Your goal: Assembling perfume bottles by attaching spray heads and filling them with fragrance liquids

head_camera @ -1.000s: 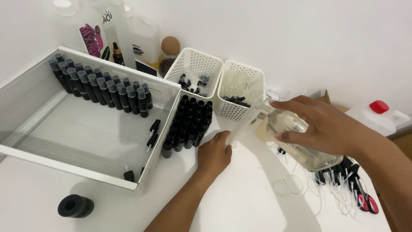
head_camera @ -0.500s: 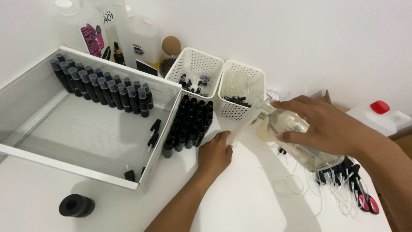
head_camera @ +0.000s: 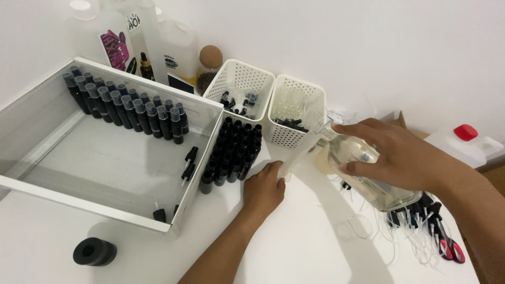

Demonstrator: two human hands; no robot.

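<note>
My right hand (head_camera: 397, 155) grips a large clear glass bottle (head_camera: 376, 186) of pale liquid and tilts it to the left. A white spout (head_camera: 300, 155) on its neck slants down to my left hand (head_camera: 263, 192). That hand rests on the white table with its fingers curled at the spout's tip; what they hold is hidden. Just left of it stands a tight block of small black bottles (head_camera: 231, 152).
A white tray (head_camera: 105, 158) at left holds a row of capped black bottles (head_camera: 126, 108) and a few loose pump tops. Two white baskets (head_camera: 239, 84) (head_camera: 297, 113) stand behind. Pump tops with white tubes (head_camera: 426, 226) lie at right, a black ring (head_camera: 94, 251) at front left.
</note>
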